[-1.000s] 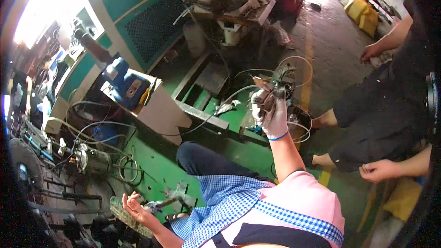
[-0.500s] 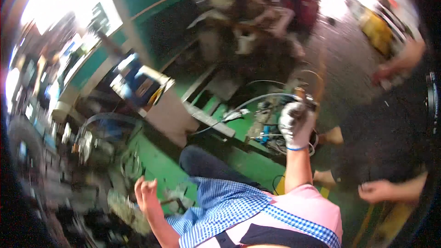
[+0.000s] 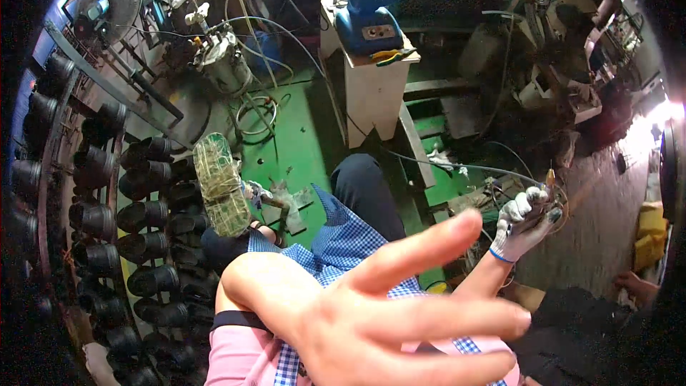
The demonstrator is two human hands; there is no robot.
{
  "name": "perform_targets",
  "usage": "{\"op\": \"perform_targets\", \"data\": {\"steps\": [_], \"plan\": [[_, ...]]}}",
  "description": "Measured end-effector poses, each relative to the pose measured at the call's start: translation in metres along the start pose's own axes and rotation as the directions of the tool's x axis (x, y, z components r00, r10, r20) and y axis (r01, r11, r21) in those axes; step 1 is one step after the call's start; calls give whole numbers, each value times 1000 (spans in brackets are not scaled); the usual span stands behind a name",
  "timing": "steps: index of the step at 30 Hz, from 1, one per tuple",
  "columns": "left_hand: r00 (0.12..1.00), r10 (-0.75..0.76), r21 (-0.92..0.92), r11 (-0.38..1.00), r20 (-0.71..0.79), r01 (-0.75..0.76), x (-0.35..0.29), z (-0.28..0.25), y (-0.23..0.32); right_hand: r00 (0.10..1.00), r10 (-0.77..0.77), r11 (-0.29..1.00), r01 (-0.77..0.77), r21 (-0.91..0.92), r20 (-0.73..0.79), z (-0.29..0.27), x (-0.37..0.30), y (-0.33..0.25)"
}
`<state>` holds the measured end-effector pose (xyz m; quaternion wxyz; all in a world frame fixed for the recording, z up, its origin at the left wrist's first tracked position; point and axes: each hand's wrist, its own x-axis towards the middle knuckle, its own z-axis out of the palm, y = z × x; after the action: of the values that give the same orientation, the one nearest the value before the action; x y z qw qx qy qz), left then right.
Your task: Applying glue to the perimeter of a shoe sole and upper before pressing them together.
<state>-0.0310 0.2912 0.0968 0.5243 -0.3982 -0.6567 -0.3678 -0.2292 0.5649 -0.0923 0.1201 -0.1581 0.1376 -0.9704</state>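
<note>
Over green floor (image 3: 289,125), the left hand (image 3: 379,322) is splayed; the right hand (image 3: 523,227) grips a brass-tipped tool (image 3: 550,178) (mostly hidden).

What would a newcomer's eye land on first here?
The bare left hand, fingers spread, looms large across the lower middle. At right, the gloved right hand grips a brass-tipped tool. Rows of black shoes line the left side.

We wear a pink top (image 3: 239,354), blue-and-white checked apron (image 3: 354,225), dark trousers (image 3: 368,186) and, on our right hand (image 3: 527,220), a blue-edged white glove (image 3: 509,245).
</note>
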Motion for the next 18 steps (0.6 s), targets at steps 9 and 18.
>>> {"op": "perform_targets", "data": {"steps": [9,18], "plan": [[990,-35,52,998,-139,43,-17,-6,8,993,88,994,-84,-66,76,-3,6,6],[834,-418,24,890,-361,456,-21,1,55,999,45,998,-46,-45,-22,4,5,18]]}}
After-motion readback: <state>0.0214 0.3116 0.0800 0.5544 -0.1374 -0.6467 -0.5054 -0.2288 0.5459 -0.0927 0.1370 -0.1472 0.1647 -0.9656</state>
